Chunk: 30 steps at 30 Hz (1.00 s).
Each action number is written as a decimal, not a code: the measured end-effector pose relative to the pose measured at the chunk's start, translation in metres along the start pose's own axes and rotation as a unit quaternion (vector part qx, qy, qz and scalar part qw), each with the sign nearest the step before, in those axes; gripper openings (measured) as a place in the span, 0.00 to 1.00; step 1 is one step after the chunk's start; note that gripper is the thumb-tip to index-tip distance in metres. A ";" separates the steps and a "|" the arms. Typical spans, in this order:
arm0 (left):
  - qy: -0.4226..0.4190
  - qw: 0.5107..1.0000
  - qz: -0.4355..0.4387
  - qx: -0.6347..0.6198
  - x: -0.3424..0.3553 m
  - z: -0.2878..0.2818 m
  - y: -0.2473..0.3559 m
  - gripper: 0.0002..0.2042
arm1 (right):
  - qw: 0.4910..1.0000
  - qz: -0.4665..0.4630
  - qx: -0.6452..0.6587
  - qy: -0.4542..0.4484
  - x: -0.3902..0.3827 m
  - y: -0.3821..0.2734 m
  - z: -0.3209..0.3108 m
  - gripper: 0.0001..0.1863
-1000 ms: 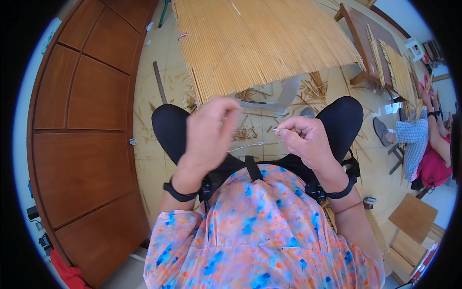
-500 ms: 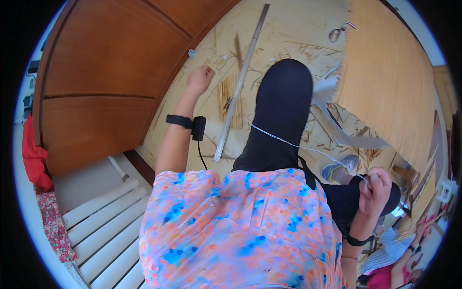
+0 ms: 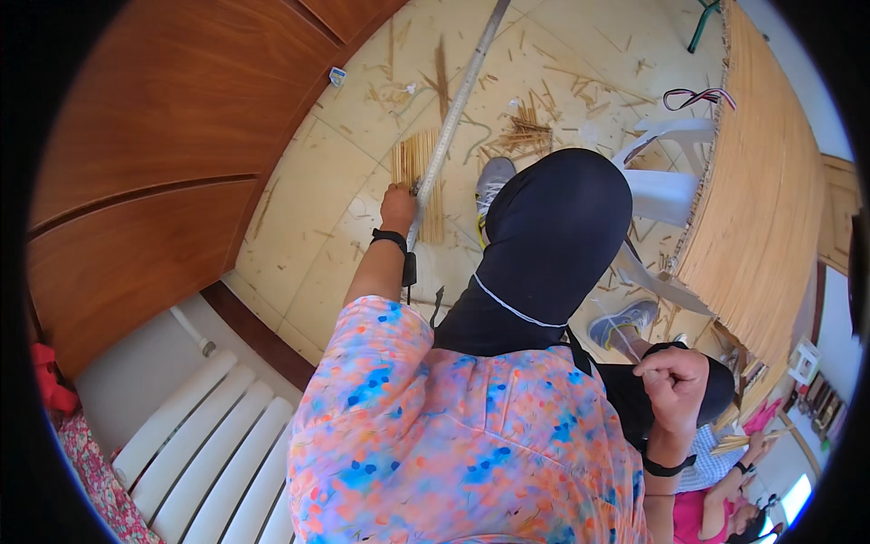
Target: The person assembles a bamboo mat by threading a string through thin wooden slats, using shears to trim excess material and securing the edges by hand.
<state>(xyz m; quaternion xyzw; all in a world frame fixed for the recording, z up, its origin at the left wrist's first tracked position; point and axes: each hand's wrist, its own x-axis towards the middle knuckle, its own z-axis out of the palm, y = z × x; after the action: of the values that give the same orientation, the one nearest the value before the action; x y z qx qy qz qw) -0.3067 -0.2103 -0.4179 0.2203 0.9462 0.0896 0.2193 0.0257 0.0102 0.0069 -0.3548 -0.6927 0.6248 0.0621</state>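
My left hand (image 3: 399, 208) is down at the floor, fingers curled beside a flat row of thin wooden sticks (image 3: 433, 218). A long metal ruler (image 3: 448, 136) lies across these sticks and passes right by the hand. Near its fingertips sits a small dark object (image 3: 416, 186), too small to name. A white string (image 3: 517, 310) crosses my raised thigh in black trousers. Over my other knee, my right hand (image 3: 675, 390) is closed in a pinch on the string, whose stretch near the fingers is faint.
Wooden scraps (image 3: 526, 134) litter the tiled floor. Wooden panels (image 3: 163, 118) rise at left above a white slatted rack (image 3: 204, 426). At right, dark-handled scissors (image 3: 693, 97) lie at the edge of a stick mat (image 3: 766, 199), by a white plastic stool (image 3: 666, 190). Another person (image 3: 711, 508) sits lower right.
My left hand has moved down to the sticks and ruler from a raised position. My right hand has shifted slightly left and lower. The view has turned, showing more floor and my other shoe.
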 end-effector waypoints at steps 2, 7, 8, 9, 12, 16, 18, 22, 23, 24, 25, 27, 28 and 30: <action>0.001 1.000 -0.001 -0.016 0.003 0.007 0.007 0.12 | 0.996 0.041 -0.076 0.001 0.007 -0.008 0.005 0.03; 0.050 0.995 0.059 -0.056 0.011 0.032 -0.007 0.12 | 0.997 0.031 -0.064 0.028 0.010 0.003 0.008 0.04; 0.053 0.996 0.041 -0.058 0.012 0.035 -0.018 0.13 | 0.993 0.014 -0.117 -0.001 0.014 0.000 0.001 0.04; 0.033 0.997 0.058 -0.045 0.011 0.028 -0.014 0.14 | 0.996 0.032 -0.084 0.022 0.011 0.003 0.000 0.04; 0.081 0.995 -0.006 -0.058 0.010 0.012 -0.012 0.10 | 0.997 0.070 0.027 0.027 0.002 0.005 -0.010 0.03; 0.148 0.966 0.017 -0.211 0.039 -0.020 -0.017 0.06 | 0.991 0.043 0.105 0.071 -0.015 0.011 -0.016 0.03; 0.112 0.862 -0.020 -0.493 0.029 -0.078 0.034 0.07 | 0.979 0.054 0.157 0.119 -0.026 0.028 -0.022 0.04; 0.148 0.849 0.086 -0.500 0.008 -0.185 0.083 0.07 | 0.955 0.028 0.252 0.154 -0.034 0.037 -0.025 0.05; 0.152 0.849 0.090 -0.497 -0.002 -0.207 0.100 0.07 | 0.953 0.018 0.252 0.167 -0.036 0.034 -0.024 0.05; 0.190 0.848 0.169 -0.465 -0.018 -0.229 0.120 0.05 | 0.953 0.013 0.256 0.164 -0.037 0.035 -0.024 0.05; 0.221 0.840 0.249 -0.429 -0.040 -0.249 0.142 0.05 | 0.950 0.005 0.272 0.154 -0.039 0.036 -0.025 0.05; 0.101 0.826 0.209 -0.513 -0.116 -0.294 0.213 0.10 | 0.945 -0.005 0.291 0.151 -0.043 0.037 -0.027 0.05; 0.090 0.836 0.265 -0.473 -0.144 -0.301 0.234 0.12 | 0.940 -0.013 0.313 0.137 -0.045 0.037 -0.028 0.05; 0.050 0.815 0.395 -0.422 -0.194 -0.303 0.265 0.14 | 0.932 -0.025 0.339 0.126 -0.050 0.036 -0.029 0.05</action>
<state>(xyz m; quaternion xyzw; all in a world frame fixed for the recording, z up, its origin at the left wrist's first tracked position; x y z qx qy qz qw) -0.1873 -0.0859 -0.0055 0.4558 0.6571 0.5699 0.1888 0.0929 0.0045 -0.0018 -0.3713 -0.4348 0.7708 0.2809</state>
